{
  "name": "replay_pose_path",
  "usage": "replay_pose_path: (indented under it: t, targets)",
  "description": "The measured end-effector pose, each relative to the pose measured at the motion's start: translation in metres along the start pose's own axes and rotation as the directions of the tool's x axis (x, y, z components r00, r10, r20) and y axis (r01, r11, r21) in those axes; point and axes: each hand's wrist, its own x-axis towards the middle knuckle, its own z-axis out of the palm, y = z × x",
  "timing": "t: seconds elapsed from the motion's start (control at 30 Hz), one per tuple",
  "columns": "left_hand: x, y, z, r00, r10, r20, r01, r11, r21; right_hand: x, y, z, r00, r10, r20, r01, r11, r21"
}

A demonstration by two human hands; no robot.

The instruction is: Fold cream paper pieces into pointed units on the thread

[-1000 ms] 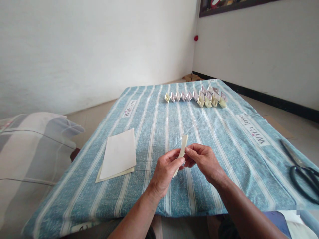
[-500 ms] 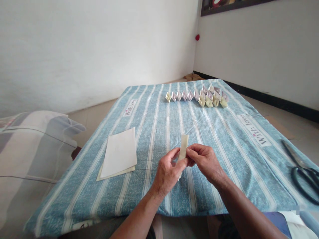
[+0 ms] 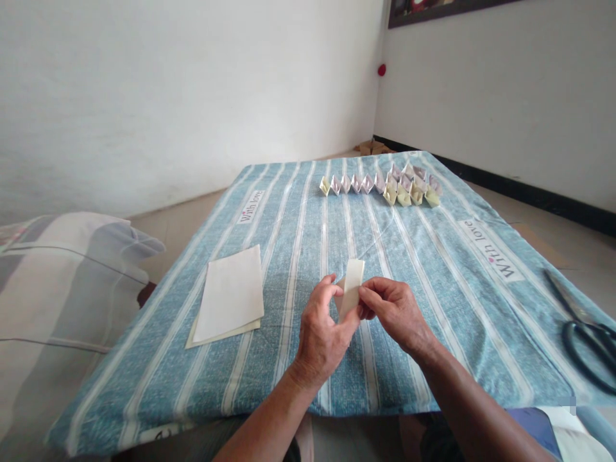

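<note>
Paper strip (image 3: 351, 287), cream and partly folded, sits low in the centre of the frame, pinched between the left hand (image 3: 323, 333) and the right hand (image 3: 392, 311); its lower end is hidden behind the fingers. Left of the hands lies a stack of paper sheets (image 3: 230, 296). Folded paper boats (image 3: 380, 185) line the far edge of the striped blue cloth (image 3: 433, 269). Scissors (image 3: 584, 337) are cut off at the right edge. White walls (image 3: 192, 96) rise behind.

A tabletop (image 3: 433, 308) covered by a blue cloth with white stripes carries everything. A stack of cream paper sheets (image 3: 230, 296) lies flat on its left part. Small folded paper boats (image 3: 380, 186) stand in rows near the far edge. Dark-handled scissors (image 3: 584, 333) rest at the right edge.
</note>
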Motion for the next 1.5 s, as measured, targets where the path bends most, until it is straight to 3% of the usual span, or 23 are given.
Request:
replay_pose_path:
  t: [0.2,0.37,0.77,1.03,1.3,1.5]
  targets:
    - [-0.001,0.005,0.0,0.999,0.034,-0.031,-0.034,0.999,0.01,0.0,0.001,-0.001,1.0,-0.014,-0.005,0.014,1.0,-0.003]
    - [0.0,0.007,-0.002,0.999,0.036,0.013,-0.036,0.999,-0.02,-0.001,0.001,0.0,1.0,-0.022,0.01,0.022,1.0,0.005]
    - [0.001,0.008,-0.003,0.986,-0.142,0.091,0.161,0.953,-0.255,-0.004,-0.005,0.002,0.999,-0.034,0.032,0.032,0.998,0.059]
    - [0.006,0.017,-0.008,0.931,-0.314,0.185,0.364,0.841,-0.401,-0.004,-0.001,0.002,0.997,-0.017,0.072,0.007,0.989,0.146]
    - [0.007,0.019,-0.01,0.903,-0.345,0.257,0.43,0.757,-0.492,-0.004,-0.002,0.0,0.996,-0.03,0.087,0.014,0.984,0.177]
    - [0.006,0.015,-0.008,0.908,-0.334,0.253,0.419,0.737,-0.53,-0.004,-0.004,0.0,0.997,-0.029,0.069,0.02,0.992,0.127]
